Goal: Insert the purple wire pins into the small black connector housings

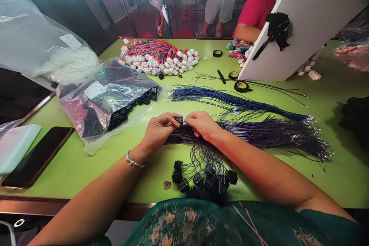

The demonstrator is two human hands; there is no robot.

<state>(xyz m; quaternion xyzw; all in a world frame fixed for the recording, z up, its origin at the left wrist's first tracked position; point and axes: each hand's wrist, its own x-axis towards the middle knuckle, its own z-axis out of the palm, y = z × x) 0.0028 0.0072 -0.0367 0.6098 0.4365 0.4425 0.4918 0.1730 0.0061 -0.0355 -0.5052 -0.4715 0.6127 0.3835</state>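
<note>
Between finger and thumb, my left hand pinches a small black connector housing. Right beside it, my right hand is closed in a pinch at the housing's right side; a thin wire end seems to be in its fingertips, but it is too small to be sure. Under my hands lies a bundle of dark purple wires with metal terminals at the right. Behind it is a bundle of blue wires. Close to my body, several black connectors with wires attached sit in a heap.
Left, a clear bag of black connectors lies near a phone. White connectors with red-blue wires are piled at the back. Black tape rolls lie before a leaning white panel. A person in a red sleeve is behind it.
</note>
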